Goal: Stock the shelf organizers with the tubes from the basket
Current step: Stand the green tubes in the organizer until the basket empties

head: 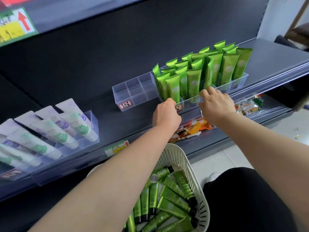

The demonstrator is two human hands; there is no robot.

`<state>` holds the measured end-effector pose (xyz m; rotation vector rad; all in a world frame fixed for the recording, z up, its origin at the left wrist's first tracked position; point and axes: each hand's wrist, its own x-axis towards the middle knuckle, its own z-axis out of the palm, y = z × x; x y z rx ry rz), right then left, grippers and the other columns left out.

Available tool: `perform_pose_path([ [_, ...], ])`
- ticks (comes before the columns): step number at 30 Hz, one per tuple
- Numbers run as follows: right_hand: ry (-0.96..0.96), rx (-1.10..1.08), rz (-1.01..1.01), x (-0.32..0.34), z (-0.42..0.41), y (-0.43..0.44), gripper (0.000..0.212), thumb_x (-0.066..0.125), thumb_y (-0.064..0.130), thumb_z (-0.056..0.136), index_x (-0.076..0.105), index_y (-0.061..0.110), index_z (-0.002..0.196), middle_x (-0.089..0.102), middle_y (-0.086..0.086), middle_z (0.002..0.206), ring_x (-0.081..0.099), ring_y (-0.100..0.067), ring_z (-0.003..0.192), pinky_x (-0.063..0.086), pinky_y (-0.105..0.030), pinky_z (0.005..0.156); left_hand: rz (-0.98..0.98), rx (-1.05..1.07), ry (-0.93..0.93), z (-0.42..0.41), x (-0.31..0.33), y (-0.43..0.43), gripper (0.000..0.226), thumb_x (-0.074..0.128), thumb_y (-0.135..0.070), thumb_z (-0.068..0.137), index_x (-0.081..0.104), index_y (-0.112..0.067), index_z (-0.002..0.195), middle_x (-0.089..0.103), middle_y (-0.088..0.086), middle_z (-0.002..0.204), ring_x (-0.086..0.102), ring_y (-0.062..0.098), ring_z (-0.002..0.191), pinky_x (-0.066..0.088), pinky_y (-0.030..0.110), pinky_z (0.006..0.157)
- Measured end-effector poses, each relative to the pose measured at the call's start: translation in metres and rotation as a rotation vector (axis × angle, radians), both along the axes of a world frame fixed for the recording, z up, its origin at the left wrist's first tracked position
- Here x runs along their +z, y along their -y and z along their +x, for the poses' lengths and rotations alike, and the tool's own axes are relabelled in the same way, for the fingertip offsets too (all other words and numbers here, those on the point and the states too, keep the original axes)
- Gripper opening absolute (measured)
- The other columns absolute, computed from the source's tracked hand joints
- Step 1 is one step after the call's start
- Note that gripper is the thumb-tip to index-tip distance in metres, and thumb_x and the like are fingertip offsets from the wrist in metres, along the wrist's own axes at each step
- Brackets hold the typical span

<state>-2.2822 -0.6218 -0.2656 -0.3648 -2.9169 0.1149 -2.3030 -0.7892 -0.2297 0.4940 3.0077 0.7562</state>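
Left hand and right hand both curl fingers on the front of the clear organizer.
Shiny green tubes stand in it, just behind the hands; more lie in the white basket below.

Left of the clear plastic compartmented organizer the white plastic tubes blur and run off the edge, below it a forearm hides part of the white slotted basket, and at its front wall the left hand and right hand hide their fingertips.
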Motion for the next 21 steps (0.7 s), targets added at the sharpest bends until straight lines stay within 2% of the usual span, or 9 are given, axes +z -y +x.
perform_pose_path([
  [6,0.045,-0.062,-0.037,-0.002,0.004,-0.022,0.041,0.042,0.023,0.095,0.038,0.014,0.135,0.044,-0.009,0.133,0.040,-0.030,0.125,0.037,-0.047,0.097,0.015,-0.078,0.009,-0.003,-0.001,-0.023,0.044,0.055,0.000,0.088,0.055,-0.017,0.128,0.060,0.006,0.125,0.058,0.026,0.110,0.050,0.034,0.084],
  [9,0.022,-0.063,-0.009,-0.002,0.006,-0.016,0.040,0.045,0.019,0.093,0.042,0.014,0.132,0.045,-0.009,0.131,0.041,-0.031,0.123,0.038,-0.047,0.094,0.037,-0.092,0.014,-0.007,-0.002,-0.023,0.040,0.057,-0.002,0.089,0.057,-0.019,0.125,0.061,0.005,0.122,0.057,0.024,0.108,0.051,0.034,0.080],
  [12,-0.058,0.007,0.018,0.002,0.006,0.001,0.035,0.048,0.016,0.091,0.048,0.014,0.126,0.050,-0.009,0.120,0.046,-0.032,0.112,0.039,-0.044,0.086,0.066,-0.072,0.004,-0.015,-0.001,-0.010,0.034,0.055,-0.004,0.091,0.061,-0.019,0.121,0.061,0.003,0.120,0.057,0.022,0.108,0.048,0.029,0.076],
  [15,-0.129,0.117,0.029,0.007,0.004,0.023,0.034,0.049,0.016,0.092,0.052,0.015,0.125,0.053,-0.008,0.115,0.048,-0.032,0.109,0.039,-0.043,0.083,0.049,0.002,-0.032,-0.029,-0.002,0.010,0.036,0.051,-0.002,0.092,0.063,-0.021,0.119,0.060,0.002,0.124,0.055,0.023,0.113,0.047,0.032,0.081],
  [18,-0.143,0.238,0.041,0.010,-0.002,0.042,0.031,0.048,0.021,0.093,0.055,0.017,0.122,0.055,-0.005,0.115,0.048,-0.030,0.110,0.039,-0.043,0.085,-0.021,0.080,-0.070,-0.044,-0.004,0.032,0.037,0.054,-0.002,0.092,0.059,-0.020,0.124,0.056,0.003,0.129,0.055,0.024,0.115,0.044,0.031,0.080],
  [21,-0.113,0.336,0.043,0.007,-0.011,0.058,0.033,0.048,0.025,0.094,0.053,0.019,0.126,0.054,-0.003,0.123,0.047,-0.028,0.115,0.038,-0.042,0.089,-0.123,0.104,-0.088,-0.059,-0.008,0.051,0.040,0.057,-0.003,0.091,0.053,-0.017,0.129,0.053,0.004,0.129,0.055,0.027,0.113,0.044,0.030,0.076],
])
